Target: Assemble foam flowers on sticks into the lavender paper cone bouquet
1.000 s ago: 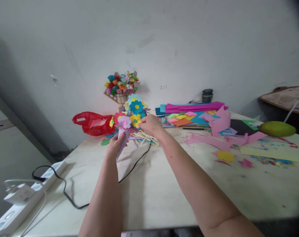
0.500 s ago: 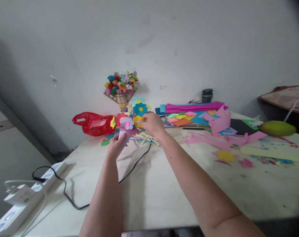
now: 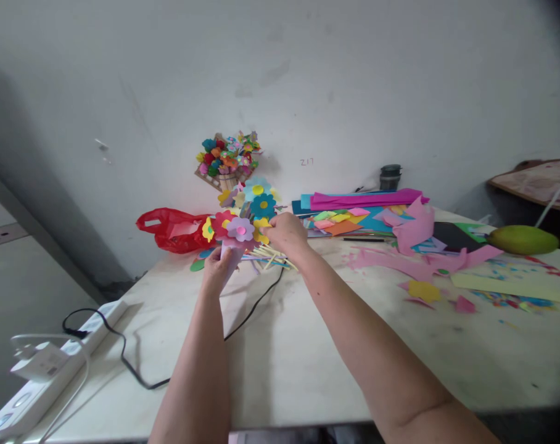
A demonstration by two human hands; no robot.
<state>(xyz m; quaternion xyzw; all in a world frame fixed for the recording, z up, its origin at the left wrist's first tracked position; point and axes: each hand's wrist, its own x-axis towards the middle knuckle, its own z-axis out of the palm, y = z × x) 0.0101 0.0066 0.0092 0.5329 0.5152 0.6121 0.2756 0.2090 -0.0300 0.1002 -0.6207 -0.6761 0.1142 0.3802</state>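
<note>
My left hand (image 3: 216, 269) is wrapped round a lilac paper cone (image 3: 229, 258) that holds a bunch of foam flowers (image 3: 240, 226) on sticks. My right hand (image 3: 285, 235) is closed in a pinch on the stem of a blue flower (image 3: 263, 205) at the right of the bunch. Under my right hand lie several loose wooden sticks (image 3: 271, 255) on the white table (image 3: 298, 345). A finished flower bouquet (image 3: 228, 157) leans against the wall behind.
A red plastic bag (image 3: 171, 230) lies left of the bunch. Stacked coloured foam sheets (image 3: 354, 213), pink paper scraps (image 3: 414, 259) and a green glue gun (image 3: 520, 239) fill the right. A black cable (image 3: 136, 376) runs to a white power strip (image 3: 39, 385) at left.
The bunch in the cone has tipped more upright and shifted slightly right. My right hand stayed pinched at the flowers' stems; the blue flower now stands a little higher.
</note>
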